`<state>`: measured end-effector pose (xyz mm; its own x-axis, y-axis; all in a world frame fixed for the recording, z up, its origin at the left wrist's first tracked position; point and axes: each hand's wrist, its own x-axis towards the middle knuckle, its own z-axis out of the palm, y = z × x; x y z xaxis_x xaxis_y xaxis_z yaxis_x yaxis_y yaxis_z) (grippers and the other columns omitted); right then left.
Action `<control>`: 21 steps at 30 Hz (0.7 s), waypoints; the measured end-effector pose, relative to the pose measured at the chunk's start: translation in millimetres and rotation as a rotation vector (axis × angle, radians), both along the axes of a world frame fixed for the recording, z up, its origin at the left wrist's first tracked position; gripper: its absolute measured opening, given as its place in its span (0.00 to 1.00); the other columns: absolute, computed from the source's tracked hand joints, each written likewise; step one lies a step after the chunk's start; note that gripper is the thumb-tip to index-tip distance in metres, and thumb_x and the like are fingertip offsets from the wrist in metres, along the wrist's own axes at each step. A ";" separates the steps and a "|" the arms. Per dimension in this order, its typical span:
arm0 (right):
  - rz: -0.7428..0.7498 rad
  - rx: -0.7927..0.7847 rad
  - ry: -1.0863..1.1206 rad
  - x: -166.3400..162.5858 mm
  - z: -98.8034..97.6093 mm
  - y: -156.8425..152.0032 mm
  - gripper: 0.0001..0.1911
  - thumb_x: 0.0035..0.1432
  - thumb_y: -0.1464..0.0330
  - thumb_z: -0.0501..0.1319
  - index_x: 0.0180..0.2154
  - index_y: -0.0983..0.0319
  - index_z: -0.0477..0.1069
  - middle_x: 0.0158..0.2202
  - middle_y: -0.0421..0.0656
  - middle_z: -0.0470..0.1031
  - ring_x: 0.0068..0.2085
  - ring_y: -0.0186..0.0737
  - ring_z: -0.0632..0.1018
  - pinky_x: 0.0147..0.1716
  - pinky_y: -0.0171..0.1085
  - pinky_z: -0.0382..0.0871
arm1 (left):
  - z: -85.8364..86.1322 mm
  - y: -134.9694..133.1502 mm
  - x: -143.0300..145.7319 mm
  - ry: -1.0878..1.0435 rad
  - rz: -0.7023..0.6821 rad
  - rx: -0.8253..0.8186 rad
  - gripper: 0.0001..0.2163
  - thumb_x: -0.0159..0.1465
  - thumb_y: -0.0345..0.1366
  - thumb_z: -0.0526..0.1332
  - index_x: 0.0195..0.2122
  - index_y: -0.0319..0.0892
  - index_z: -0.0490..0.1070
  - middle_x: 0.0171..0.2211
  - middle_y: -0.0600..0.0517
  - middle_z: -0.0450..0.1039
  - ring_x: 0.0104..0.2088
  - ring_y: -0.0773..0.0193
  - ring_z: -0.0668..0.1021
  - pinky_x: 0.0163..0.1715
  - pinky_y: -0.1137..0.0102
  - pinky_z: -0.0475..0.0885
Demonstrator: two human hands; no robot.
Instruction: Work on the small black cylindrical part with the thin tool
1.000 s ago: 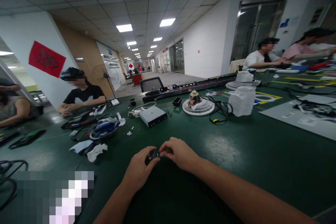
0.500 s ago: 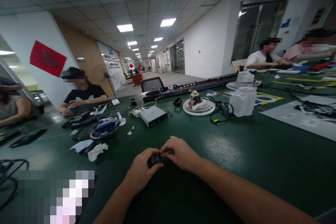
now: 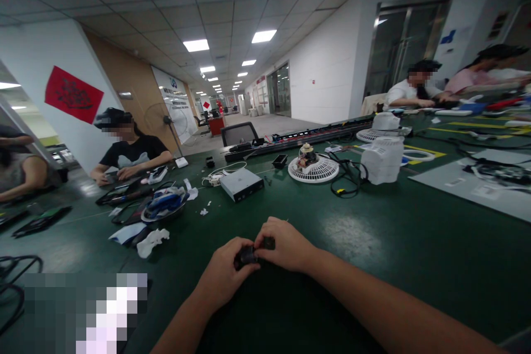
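Note:
In the head view my left hand (image 3: 222, 272) is closed around a small dark cylindrical part (image 3: 248, 255), with thumb and fingers on either side of it. My right hand (image 3: 288, 246) meets the cylinder's right end, its thumb and fingertips bent together. A small dark brownish piece (image 3: 269, 243) shows within the right hand's curled fingers; its kind is too small to tell. Both hands are just above the green tabletop (image 3: 307, 310). Fingers hide much of both parts.
Ahead stand a grey optical drive (image 3: 241, 183), a small black box (image 3: 280, 161), a white round fan grille with a motor (image 3: 314, 168) and a white housing (image 3: 382, 160). A bowl with blue stuff (image 3: 164, 204) and crumpled white paper (image 3: 152, 242) lie left. Several people sit around.
My right hand's fingers have curled in closer around the cylinder's end, and the small brownish piece shows more. The left hand keeps hold of the cylinder. The view has shifted slightly.

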<state>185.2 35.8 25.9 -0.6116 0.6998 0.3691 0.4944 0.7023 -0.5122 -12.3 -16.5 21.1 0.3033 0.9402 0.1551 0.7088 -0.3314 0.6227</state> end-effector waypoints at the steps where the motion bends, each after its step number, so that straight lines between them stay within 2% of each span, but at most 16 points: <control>1: 0.014 0.006 -0.007 0.6 0.1 0.5 0.04 0.52 0.68 0.71 0.33 0.60 0.80 0.31 0.41 0.78 0.38 0.41 0.73 0.35 0.36 0.63 | 0.0 -0.3 0.0 -0.001 -0.010 0.007 0.11 0.60 0.38 0.66 0.44 0.45 0.74 0.40 0.51 0.76 0.38 0.59 0.76 0.38 0.67 0.68; 5: 0.004 0.054 -0.008 1.7 0.9 0.8 0.07 0.51 0.67 0.73 0.30 0.62 0.78 0.29 0.40 0.77 0.37 0.40 0.73 0.34 0.35 0.62 | -0.2 -1.4 0.4 -0.016 -0.034 0.025 0.11 0.59 0.36 0.67 0.43 0.45 0.74 0.40 0.51 0.76 0.39 0.59 0.76 0.38 0.67 0.68; 10: -0.011 0.200 -0.037 3.4 1.4 4.1 0.13 0.48 0.62 0.75 0.28 0.62 0.75 0.28 0.40 0.76 0.36 0.40 0.72 0.36 0.37 0.60 | 2.2 -2.7 1.9 -0.061 -0.010 0.014 0.11 0.57 0.36 0.68 0.42 0.44 0.74 0.39 0.51 0.77 0.38 0.59 0.77 0.37 0.68 0.69; 13: 0.000 0.191 -0.067 5.3 -0.3 10.1 0.15 0.48 0.57 0.74 0.29 0.61 0.77 0.28 0.40 0.77 0.36 0.40 0.72 0.36 0.37 0.59 | 3.5 -4.2 3.3 -0.065 0.009 -0.021 0.12 0.56 0.36 0.69 0.42 0.45 0.75 0.38 0.51 0.78 0.38 0.59 0.78 0.37 0.68 0.70; 18: 0.139 0.054 -0.186 9.6 -1.8 15.8 0.15 0.48 0.56 0.74 0.33 0.59 0.80 0.28 0.39 0.78 0.35 0.39 0.73 0.30 0.35 0.57 | 2.6 -7.5 6.1 -0.058 -0.059 -0.124 0.15 0.54 0.35 0.69 0.43 0.45 0.74 0.39 0.53 0.78 0.38 0.60 0.78 0.37 0.68 0.70; 21: 0.207 0.149 -0.220 12.1 0.9 14.7 0.14 0.51 0.55 0.71 0.32 0.58 0.80 0.27 0.39 0.77 0.35 0.40 0.72 0.32 0.36 0.58 | 2.7 -9.1 7.3 -0.065 -0.064 -0.156 0.14 0.54 0.36 0.69 0.42 0.44 0.74 0.37 0.53 0.78 0.36 0.61 0.77 0.35 0.69 0.70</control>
<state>197.3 50.6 26.8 -0.8117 0.5006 0.3009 0.4208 0.8585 -0.2931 -5.1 -25.5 23.8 0.3576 0.9334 0.0296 0.6462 -0.2702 0.7137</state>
